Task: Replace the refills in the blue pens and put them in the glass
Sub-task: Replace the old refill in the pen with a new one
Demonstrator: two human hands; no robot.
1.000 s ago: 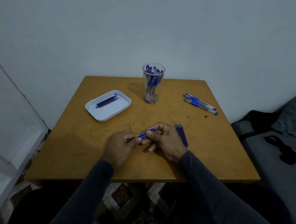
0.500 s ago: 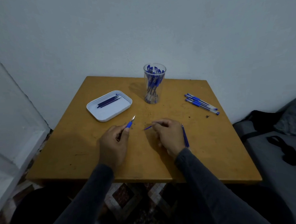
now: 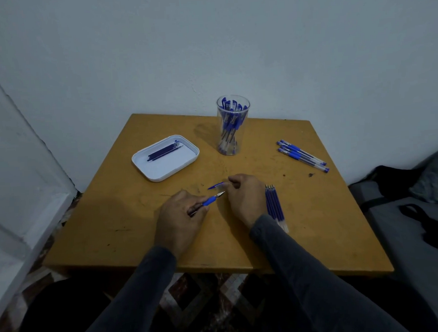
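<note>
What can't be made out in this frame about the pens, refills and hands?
- Left hand: its back hides the rear of the pen it grips.
- Right hand: curled fingers hide how it pinches the cap.
- Glass: pens overlap, too small to count.
- Tray: dark refills merge; count unclear.
- Refills beside the right hand: the sleeve covers part of their near ends.

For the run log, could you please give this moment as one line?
left hand: holds pen | right hand: holds cap | glass: upright
</note>
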